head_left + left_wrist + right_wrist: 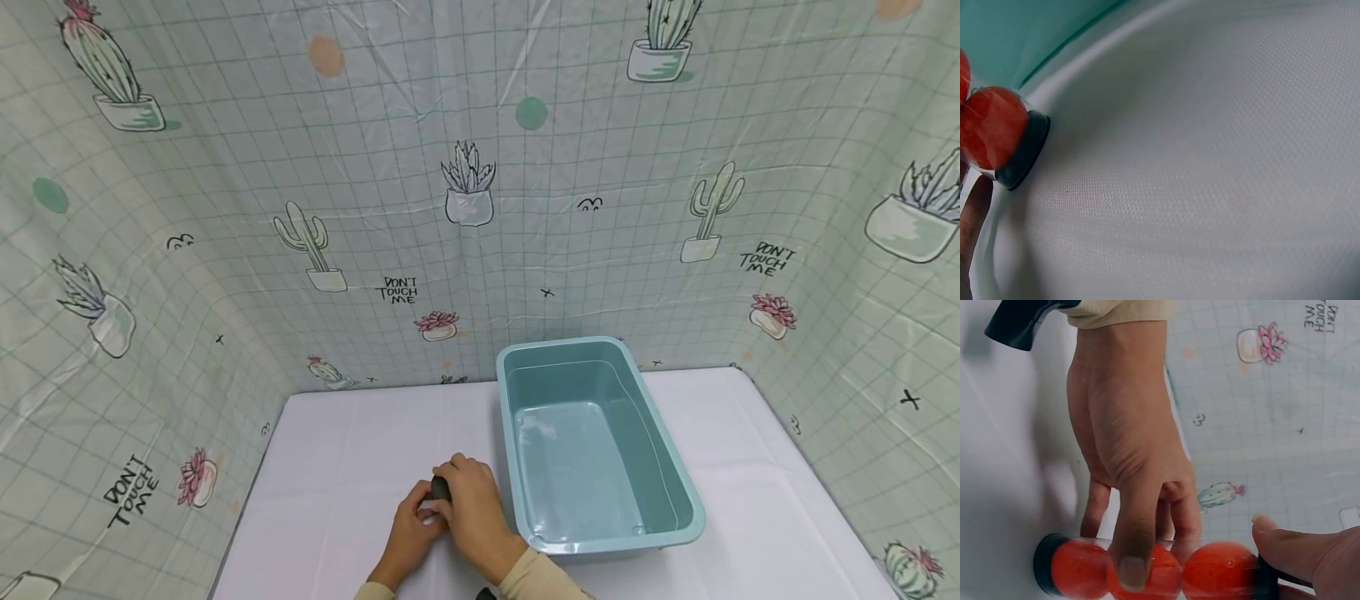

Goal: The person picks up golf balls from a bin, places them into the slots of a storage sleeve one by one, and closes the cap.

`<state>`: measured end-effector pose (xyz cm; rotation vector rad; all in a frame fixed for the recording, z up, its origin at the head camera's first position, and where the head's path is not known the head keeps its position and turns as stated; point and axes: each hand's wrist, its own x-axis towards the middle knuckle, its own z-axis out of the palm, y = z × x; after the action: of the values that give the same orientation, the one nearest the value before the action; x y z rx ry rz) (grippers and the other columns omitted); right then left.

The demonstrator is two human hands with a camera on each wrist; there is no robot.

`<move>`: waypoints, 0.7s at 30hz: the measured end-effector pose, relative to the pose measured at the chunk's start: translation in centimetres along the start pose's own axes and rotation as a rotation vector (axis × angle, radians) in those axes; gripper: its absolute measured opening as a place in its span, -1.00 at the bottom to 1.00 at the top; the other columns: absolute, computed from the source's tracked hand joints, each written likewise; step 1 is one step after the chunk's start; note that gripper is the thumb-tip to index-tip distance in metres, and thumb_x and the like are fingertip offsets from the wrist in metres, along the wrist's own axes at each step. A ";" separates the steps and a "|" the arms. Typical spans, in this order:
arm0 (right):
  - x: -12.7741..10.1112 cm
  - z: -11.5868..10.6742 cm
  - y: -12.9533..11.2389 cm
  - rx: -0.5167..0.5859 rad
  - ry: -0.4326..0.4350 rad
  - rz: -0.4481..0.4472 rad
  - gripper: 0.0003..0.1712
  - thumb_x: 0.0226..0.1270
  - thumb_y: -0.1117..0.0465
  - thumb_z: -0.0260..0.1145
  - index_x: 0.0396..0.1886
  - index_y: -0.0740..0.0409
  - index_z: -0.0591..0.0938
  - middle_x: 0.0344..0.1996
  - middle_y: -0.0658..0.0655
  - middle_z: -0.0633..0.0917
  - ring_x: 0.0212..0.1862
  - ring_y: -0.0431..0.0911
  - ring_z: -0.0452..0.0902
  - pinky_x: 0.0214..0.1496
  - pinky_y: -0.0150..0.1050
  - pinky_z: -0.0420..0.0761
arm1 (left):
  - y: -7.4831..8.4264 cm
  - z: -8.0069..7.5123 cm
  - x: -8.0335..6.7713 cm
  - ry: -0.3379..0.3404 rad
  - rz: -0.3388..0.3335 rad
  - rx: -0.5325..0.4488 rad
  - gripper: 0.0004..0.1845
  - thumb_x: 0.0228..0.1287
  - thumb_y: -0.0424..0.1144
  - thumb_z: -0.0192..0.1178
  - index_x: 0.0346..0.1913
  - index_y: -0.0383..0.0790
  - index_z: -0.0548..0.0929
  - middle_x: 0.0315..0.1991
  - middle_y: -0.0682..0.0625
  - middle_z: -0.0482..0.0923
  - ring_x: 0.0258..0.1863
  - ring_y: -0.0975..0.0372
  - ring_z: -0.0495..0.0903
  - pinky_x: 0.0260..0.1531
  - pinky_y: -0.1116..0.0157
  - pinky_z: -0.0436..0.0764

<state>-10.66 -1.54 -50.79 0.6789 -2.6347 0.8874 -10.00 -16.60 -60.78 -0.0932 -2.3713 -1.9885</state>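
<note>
A clear tube of several red-orange balls (1218,567) has a black cap at each end. In the right wrist view my left hand (1132,444) grips the tube around its middle, thumb across the front. My right hand (1319,559) pinches the tube's top cap (1266,578), thumb on one side. Seen from the head, the left hand (412,529) and the right hand (476,508) meet around the black cap (441,489), hiding most of the tube. The bottom cap (1027,152) is close to the white tabletop in the left wrist view, the tube near upright.
A light-blue plastic basin (581,467) stands just right of the hands, with nothing in it. White cloth (322,467) covers the table. Behind and at both sides hangs a cactus-patterned curtain (360,167).
</note>
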 end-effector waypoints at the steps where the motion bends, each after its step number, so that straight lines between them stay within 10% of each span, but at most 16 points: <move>1: -0.1 0.0 0.0 0.015 0.004 0.008 -0.52 -0.07 0.14 0.73 -0.12 0.21 0.81 -0.27 0.04 0.72 -0.20 -0.06 0.64 -0.01 -0.12 0.62 | -0.1 0.0 0.0 0.000 0.004 0.008 -0.65 0.13 -0.56 0.44 -0.02 -0.34 0.66 -0.09 0.09 0.65 -0.04 0.40 0.58 -0.04 0.43 0.68; 21: 0.3 0.0 -0.6 -0.139 -0.050 -0.028 -0.65 0.01 0.22 0.67 -0.16 0.18 0.82 -0.25 0.05 0.74 -0.18 -0.05 0.66 0.01 -0.17 0.63 | -0.2 0.0 0.1 -0.010 0.001 -0.008 -0.64 0.17 -0.59 0.41 0.03 -0.31 0.68 -0.01 -0.04 0.65 -0.03 0.42 0.57 0.01 0.42 0.70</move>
<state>-10.57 -2.07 -50.34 0.7084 -2.6934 0.6802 -10.13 -16.63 -60.98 -0.1057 -2.3689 -2.0022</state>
